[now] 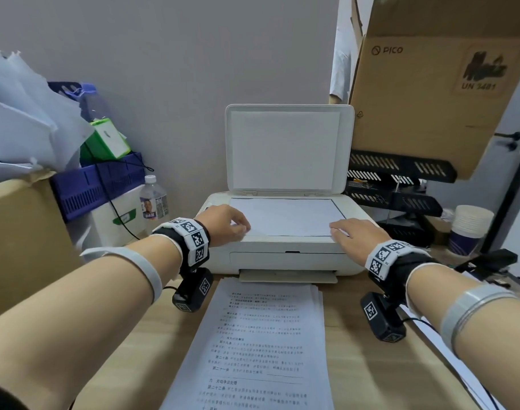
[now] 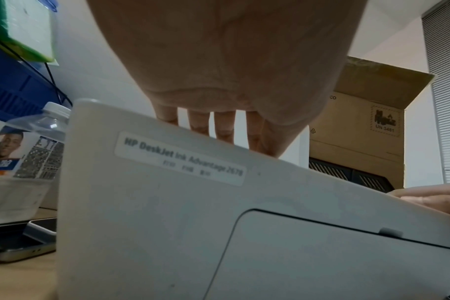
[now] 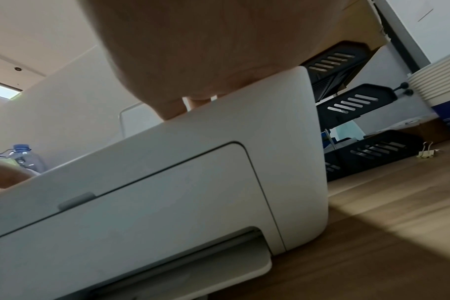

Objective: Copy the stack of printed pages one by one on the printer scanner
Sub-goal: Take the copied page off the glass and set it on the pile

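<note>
One sheet (image 1: 285, 216) lies blank side up on the scanner glass of the printer (image 1: 282, 255), under the raised lid (image 1: 289, 149). Your left hand (image 1: 226, 221) rests curled fingers on its near left corner, and your right hand (image 1: 356, 235) lays flatter fingers on the near right corner; whether either actually pinches the paper cannot be told. The stack of printed pages (image 1: 261, 347) waits on the bench (image 1: 380, 374), just near of the output tray. Lifting your hands unevenly could skew the sheet against the glass edges, giving a crooked copy. Dropping the lid quickly could also puff the paper out of place.
</note>
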The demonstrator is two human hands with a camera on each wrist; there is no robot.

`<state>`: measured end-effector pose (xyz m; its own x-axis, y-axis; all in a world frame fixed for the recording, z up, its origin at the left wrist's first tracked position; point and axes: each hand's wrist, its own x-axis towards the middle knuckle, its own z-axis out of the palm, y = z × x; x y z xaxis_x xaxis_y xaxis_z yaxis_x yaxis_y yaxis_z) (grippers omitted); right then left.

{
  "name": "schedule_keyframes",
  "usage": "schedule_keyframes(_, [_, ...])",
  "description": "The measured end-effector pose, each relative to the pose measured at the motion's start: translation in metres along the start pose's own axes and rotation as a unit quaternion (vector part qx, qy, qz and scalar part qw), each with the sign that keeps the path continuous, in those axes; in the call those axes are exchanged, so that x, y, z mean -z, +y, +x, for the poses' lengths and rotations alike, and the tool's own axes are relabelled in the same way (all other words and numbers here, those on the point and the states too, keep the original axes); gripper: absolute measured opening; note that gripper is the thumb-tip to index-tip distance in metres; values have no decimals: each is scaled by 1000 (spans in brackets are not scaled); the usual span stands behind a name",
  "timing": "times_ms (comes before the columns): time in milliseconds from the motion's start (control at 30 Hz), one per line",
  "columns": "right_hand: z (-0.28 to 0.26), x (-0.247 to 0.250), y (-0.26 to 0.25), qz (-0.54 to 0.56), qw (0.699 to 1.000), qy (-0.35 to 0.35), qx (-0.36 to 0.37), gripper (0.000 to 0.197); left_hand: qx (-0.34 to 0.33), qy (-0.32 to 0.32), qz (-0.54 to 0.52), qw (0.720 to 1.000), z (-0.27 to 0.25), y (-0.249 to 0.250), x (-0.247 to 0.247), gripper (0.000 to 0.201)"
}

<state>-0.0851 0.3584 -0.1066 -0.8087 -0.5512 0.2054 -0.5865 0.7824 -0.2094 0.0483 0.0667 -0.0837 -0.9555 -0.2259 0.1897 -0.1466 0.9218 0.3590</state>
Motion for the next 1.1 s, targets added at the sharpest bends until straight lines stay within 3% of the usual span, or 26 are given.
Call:
schedule_keyframes(533, [4, 1, 0, 3, 1000, -15, -9, 45, 9, -6, -9, 1000, 4, -2, 1, 21])
schedule_keyframes(700, [24, 19, -20, 47, 999, 7, -11, 49, 30, 52, -106, 993, 35, -2, 34, 27])
schedule_keyframes(900, [63, 49, -62, 100, 993, 29, 61, 46, 151, 89, -336, 925, 98, -3, 70, 52])
schedule_keyframes(1100, [99, 72, -85, 115, 988, 52, 85, 49, 156, 99, -456, 871, 149, -9, 83, 85])
